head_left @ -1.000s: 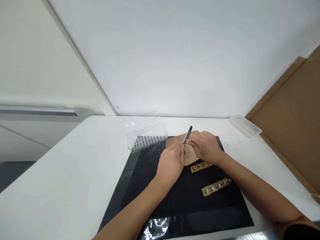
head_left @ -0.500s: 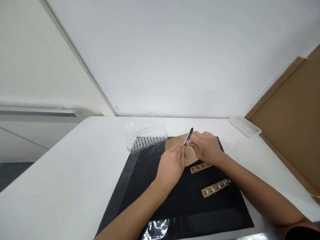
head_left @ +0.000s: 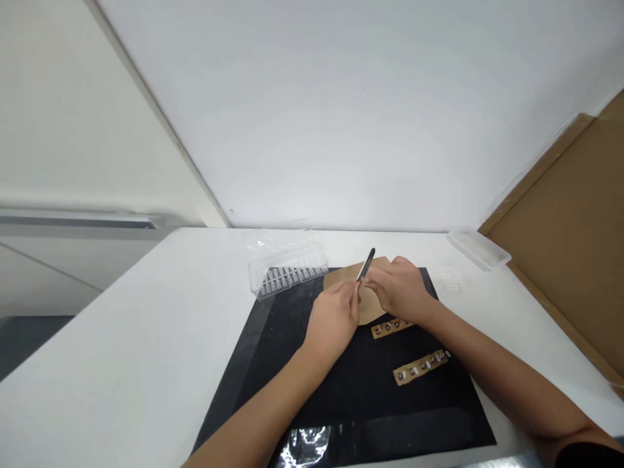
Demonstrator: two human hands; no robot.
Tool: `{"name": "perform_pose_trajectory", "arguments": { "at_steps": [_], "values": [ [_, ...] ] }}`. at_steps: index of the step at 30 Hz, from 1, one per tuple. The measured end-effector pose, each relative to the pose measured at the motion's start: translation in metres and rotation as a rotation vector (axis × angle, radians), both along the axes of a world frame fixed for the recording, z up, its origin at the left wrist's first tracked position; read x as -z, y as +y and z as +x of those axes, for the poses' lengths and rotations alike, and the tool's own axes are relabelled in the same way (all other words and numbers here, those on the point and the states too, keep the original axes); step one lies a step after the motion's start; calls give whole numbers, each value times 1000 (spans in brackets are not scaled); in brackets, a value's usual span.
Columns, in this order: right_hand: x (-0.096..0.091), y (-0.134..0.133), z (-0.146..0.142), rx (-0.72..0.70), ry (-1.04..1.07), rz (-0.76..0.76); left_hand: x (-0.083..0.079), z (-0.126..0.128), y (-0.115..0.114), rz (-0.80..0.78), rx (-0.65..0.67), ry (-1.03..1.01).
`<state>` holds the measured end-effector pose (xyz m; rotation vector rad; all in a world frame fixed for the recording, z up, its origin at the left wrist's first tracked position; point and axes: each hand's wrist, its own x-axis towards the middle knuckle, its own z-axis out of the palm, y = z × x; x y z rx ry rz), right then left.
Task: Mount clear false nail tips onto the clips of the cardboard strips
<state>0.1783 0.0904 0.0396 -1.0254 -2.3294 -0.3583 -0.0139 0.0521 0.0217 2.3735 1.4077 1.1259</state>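
A slim black tool, perhaps tweezers [head_left: 366, 264], stands tilted up between my hands, its lower end at my fingertips. My left hand [head_left: 334, 318] and my right hand [head_left: 397, 289] are both closed around that end, and my fingers hide what is there. Under them lies a tan cardboard piece [head_left: 369, 305] on a black mat [head_left: 351, 390]. Just below my right hand is a short cardboard strip with metal studs [head_left: 390, 328]. A longer studded strip [head_left: 420, 368] lies further toward me.
A clear plastic box [head_left: 287, 270] holding rows of small white pieces sits at the mat's far edge, on a white table [head_left: 121, 338]. A translucent tray [head_left: 478, 249] stands far right, before a brown cardboard sheet [head_left: 550, 240]. A shiny patch [head_left: 307, 445] marks the mat's near edge.
My hands and the black tool stay almost in place. The whole view has shifted only slightly.
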Motion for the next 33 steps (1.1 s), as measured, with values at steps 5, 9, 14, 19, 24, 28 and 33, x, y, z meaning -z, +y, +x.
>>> {"name": "perform_pose_trajectory", "arguments": {
  "at_steps": [5,9,14,19,24,28,33],
  "values": [
    [-8,0,0,110,95,65,-2,1,-1,20,-16,-21],
    [-10,1,0,11,25,38,-2,2,-2,14,4,-22],
    [-5,4,0,90,60,73,2,3,-1,11,-6,-29],
    [-6,3,4,40,55,46,3,4,-1,-2,19,-15],
    [-8,2,2,12,49,37,1,3,-2,-29,14,-29],
    [-7,2,2,63,47,44,1,1,-1,-28,12,-19],
    [-6,-2,0,7,-10,45,4,2,-1,-30,-8,-7]
  ]
}}
